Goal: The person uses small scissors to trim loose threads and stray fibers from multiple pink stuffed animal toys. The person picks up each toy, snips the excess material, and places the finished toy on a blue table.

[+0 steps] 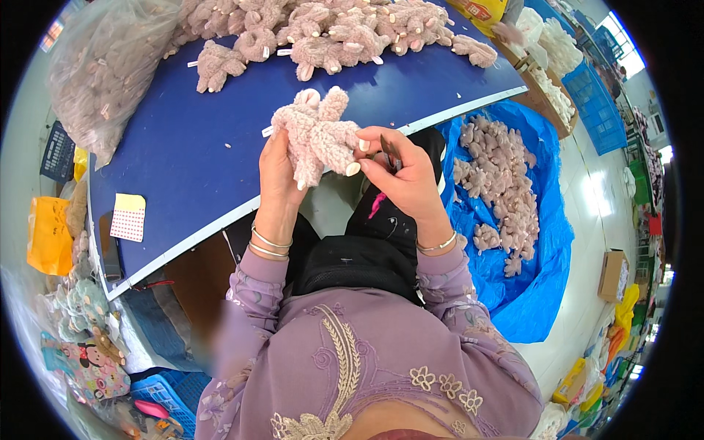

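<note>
My left hand (276, 176) is closed around one side of a fluffy pale-pink plush toy (317, 136), holding it up above the table's near edge. The toy has stubby limbs with cream-coloured tips and a small white label on its left. My right hand (408, 176) has thumb and forefinger at the tip of the toy's right-hand limb. Tucked in that same hand is a small dark tool (389, 150) that looks like thread snips, partly hidden by the fingers.
Similar plush toys (337, 37) are heaped along the far side of the blue table (176, 176). A clear bag (110, 66) of toys stands far left. On the right, a blue sheet-lined container (539, 293) holds more toys. A dotted sticker sheet (128, 218) lies at the table's left.
</note>
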`<action>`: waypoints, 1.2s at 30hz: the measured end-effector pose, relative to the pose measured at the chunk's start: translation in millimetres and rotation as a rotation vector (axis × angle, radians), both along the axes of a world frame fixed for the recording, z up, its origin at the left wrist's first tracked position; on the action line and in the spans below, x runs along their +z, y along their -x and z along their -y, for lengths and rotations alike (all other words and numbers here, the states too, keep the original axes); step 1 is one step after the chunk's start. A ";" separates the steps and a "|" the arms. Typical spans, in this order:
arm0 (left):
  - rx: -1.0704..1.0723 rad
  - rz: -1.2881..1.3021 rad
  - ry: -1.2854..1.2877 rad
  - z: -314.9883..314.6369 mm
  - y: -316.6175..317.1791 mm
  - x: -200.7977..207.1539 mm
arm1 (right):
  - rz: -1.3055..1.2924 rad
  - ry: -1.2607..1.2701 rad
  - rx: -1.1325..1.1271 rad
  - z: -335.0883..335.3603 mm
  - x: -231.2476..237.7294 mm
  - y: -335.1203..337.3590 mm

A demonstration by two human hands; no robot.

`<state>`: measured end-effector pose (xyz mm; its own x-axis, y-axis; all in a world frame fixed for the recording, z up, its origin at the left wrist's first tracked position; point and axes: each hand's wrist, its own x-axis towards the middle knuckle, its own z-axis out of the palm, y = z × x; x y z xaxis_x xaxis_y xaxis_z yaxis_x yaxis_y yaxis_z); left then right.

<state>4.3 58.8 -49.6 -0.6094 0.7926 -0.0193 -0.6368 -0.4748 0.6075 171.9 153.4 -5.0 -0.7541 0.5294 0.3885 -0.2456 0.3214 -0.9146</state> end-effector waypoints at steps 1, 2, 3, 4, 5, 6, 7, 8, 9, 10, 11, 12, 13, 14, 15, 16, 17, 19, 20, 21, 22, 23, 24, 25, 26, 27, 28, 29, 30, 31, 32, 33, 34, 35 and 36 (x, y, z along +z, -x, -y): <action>-0.003 0.005 -0.004 0.1 -0.6 0.4 | 0.068 -0.048 -0.028 0.2 5.7 -0.6; -0.005 0.010 -0.008 0.4 -1.2 0.7 | 0.097 -0.128 -0.083 -0.7 8.3 0.3; -0.009 0.015 -0.013 0.2 -1.5 1.1 | 0.106 -0.155 -0.112 -1.2 11.0 0.9; -0.011 0.006 -0.005 0.3 -1.4 0.9 | 0.114 -0.182 -0.141 -1.3 13.5 1.6; -0.012 -0.003 0.004 0.5 -0.9 0.2 | 0.122 -0.209 -0.170 -1.5 15.6 2.3; -0.012 -0.010 0.013 1.0 -0.9 -0.4 | 0.112 -0.209 -0.185 -1.3 17.3 3.0; -0.007 -0.014 0.011 1.1 -1.2 -0.1 | 0.102 -0.208 -0.200 -1.2 18.6 3.7; -0.001 -0.018 0.008 1.0 -1.8 1.0 | 0.091 -0.206 -0.215 -1.5 19.1 4.3; 0.002 -0.021 0.005 0.9 -2.4 1.9 | 0.076 -0.156 -0.210 -2.3 16.9 4.5; 0.010 -0.044 0.022 1.1 -3.0 2.7 | 0.061 -0.105 -0.205 -3.6 12.2 4.9; 0.018 -0.068 0.039 1.9 -3.9 3.5 | 0.045 -0.055 -0.200 -5.0 8.5 5.3; 0.027 -0.091 0.057 3.0 -5.0 4.8 | 0.062 0.002 -0.195 -7.2 6.7 5.3; 0.054 -0.127 0.055 4.3 -7.7 6.8 | 0.078 0.058 -0.190 -10.5 5.4 4.4; 0.081 -0.164 0.053 5.6 -12.0 9.4 | 0.095 0.115 -0.185 -13.4 5.0 2.7; 0.109 -0.200 0.051 6.3 -14.6 10.4 | 0.109 0.288 -0.120 -15.8 6.6 0.3; 0.117 -0.201 0.054 6.2 -15.3 10.1 | 0.122 0.461 -0.054 -18.1 10.2 -2.7; 0.124 -0.202 0.057 6.2 -15.8 9.8 | 0.135 0.633 0.013 -18.9 14.1 -4.1; 0.146 -0.190 0.066 5.5 -16.5 10.4 | 0.081 0.502 -0.116 -10.8 13.8 -1.6; 0.160 -0.174 0.071 4.7 -16.4 11.9 | 0.047 0.357 -0.178 -8.7 7.1 -1.6; 0.176 -0.160 0.075 3.9 -15.7 13.0 | 0.012 0.211 -0.238 -5.5 2.4 -0.9; 0.172 -0.124 0.055 2.7 -12.9 10.8 | -0.011 0.117 -0.237 -0.7 0.0 -0.2; 0.169 -0.088 0.035 1.1 -8.8 6.6 | 0.006 0.162 -0.165 5.7 2.1 -5.3; 0.163 -0.051 0.017 0.0 -7.4 5.5 | 0.067 0.069 -0.151 9.6 8.3 -7.9; 0.162 -0.047 0.011 -0.6 -7.5 4.9 | 0.128 -0.023 -0.135 11.7 11.7 -9.3; 0.161 -0.043 0.006 -1.2 -8.1 5.0 | 0.095 -0.126 -0.179 10.8 2.8 -4.3; 0.161 -0.040 -0.002 -1.7 -8.5 7.1 | 0.107 -0.116 -0.209 12.0 0.9 -2.1; 0.177 -0.061 0.016 -1.8 -10.7 9.7 | 0.119 -0.106 -0.240 13.0 0.0 -0.3; 0.194 -0.081 0.034 -1.5 -14.1 13.0 | 0.131 -0.095 -0.270 13.8 -1.5 1.5; 0.210 -0.100 0.052 -0.7 -15.6 14.8 | 0.066 -0.032 -0.278 13.4 -5.3 4.4; 0.244 -0.118 0.047 -0.4 -14.3 11.8 | 0.088 0.163 -0.205 12.9 -4.7 3.4; 0.278 -0.136 0.041 -0.6 -11.9 5.9 | 0.110 0.359 -0.130 11.3 -3.9 0.8; 0.312 -0.157 0.037 -1.0 -10.1 3.5 | 0.130 0.555 -0.054 9.7 -4.0 -2.2; 0.316 -0.101 -0.026 -0.2 -4.1 2.7 | 0.125 0.586 -0.021 10.9 -3.5 -5.0; 0.321 -0.046 -0.089 2.1 2.5 2.7 | 0.124 0.550 -0.074 8.5 -5.7 -7.1; 0.279 -0.076 -0.097 7.9 3.9 11.1 | 0.124 0.510 -0.128 4.1 -8.5 -9.3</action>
<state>0.4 50.9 -38.5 -0.8008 0.5901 0.1024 -0.4277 -0.6830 0.5921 181.2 149.3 -13.5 -0.6955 0.7180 -0.0296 -0.1135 -0.1505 -0.9821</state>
